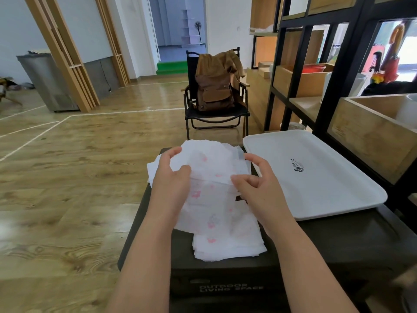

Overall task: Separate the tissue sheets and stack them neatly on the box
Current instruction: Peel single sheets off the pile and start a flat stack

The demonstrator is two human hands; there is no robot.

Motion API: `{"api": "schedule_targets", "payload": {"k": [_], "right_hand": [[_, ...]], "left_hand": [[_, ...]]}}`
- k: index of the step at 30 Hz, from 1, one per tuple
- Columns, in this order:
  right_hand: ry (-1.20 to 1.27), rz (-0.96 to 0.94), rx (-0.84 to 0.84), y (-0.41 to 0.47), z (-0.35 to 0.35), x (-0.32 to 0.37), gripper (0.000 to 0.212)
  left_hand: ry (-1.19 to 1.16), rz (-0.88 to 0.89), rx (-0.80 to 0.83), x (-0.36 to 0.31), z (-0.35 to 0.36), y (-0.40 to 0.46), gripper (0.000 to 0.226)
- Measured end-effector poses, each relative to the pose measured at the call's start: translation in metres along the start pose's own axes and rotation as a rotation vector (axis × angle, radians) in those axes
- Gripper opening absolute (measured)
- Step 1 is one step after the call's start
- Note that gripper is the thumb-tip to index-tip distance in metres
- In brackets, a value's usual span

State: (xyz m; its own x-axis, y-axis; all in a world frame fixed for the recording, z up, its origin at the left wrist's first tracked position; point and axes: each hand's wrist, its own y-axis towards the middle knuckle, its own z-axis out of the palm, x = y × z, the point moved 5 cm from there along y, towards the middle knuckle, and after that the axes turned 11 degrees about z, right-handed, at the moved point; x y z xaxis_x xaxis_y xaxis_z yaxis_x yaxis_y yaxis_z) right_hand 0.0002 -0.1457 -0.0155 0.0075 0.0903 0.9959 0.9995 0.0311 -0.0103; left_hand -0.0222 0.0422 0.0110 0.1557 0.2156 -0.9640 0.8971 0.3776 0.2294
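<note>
- Holding a thin white tissue sheet printed with pink marks, both hands work above the dark box, which serves as the landmark for everything else.
- The left hand grips the sheet's left edge over the far left part of the box top; its thumb and fingers curl round the paper, thumb on the near face.
- The right hand meets the sheet's right edge over the middle of the box top; thumb and forefinger are bent towards each other at the paper's edge, the other fingers loosely curled. A pinch looks likely, though the exact contact is hard to make out.
- The held sheet hangs down from both hands and drapes onto more tissue beneath it.
- A stack of tissue sheets lies on the box top, toward its near edge, between the 2 forearms; its edges are uneven.
- More loose tissue shows behind the left hand, at the far left corner of the box top.
- The box's front face carries the words "OUTDOOR LIVING SPACE".
- A white tray rests on the right part of the box top, just beside the tissues, with a small dark logo in its middle.
- Beyond the box stands a black folding chair carrying a brown backpack.
- To the right of the box rises a black-framed shelf unit with wooden compartments.
</note>
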Motion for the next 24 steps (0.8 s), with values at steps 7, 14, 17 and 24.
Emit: {"api": "schedule_targets", "payload": {"k": [7, 14, 17, 24], "right_hand": [[-0.043, -0.005, 0.037, -0.002, 0.001, 0.002, 0.015], [-0.027, -0.093, 0.038, -0.006, -0.002, 0.009, 0.022], [0.006, -0.085, 0.055, -0.008, -0.002, 0.009, 0.019], [-0.050, -0.116, -0.027, -0.007, -0.005, 0.010, 0.017]], "left_hand": [[-0.064, 0.209, 0.248, -0.014, 0.005, 0.001, 0.021], [0.103, 0.267, 0.345, -0.013, 0.003, -0.003, 0.024], [0.181, 0.247, 0.335, -0.010, 0.002, -0.003, 0.021], [0.284, 0.342, 0.260, -0.013, -0.002, 0.001, 0.016]]}}
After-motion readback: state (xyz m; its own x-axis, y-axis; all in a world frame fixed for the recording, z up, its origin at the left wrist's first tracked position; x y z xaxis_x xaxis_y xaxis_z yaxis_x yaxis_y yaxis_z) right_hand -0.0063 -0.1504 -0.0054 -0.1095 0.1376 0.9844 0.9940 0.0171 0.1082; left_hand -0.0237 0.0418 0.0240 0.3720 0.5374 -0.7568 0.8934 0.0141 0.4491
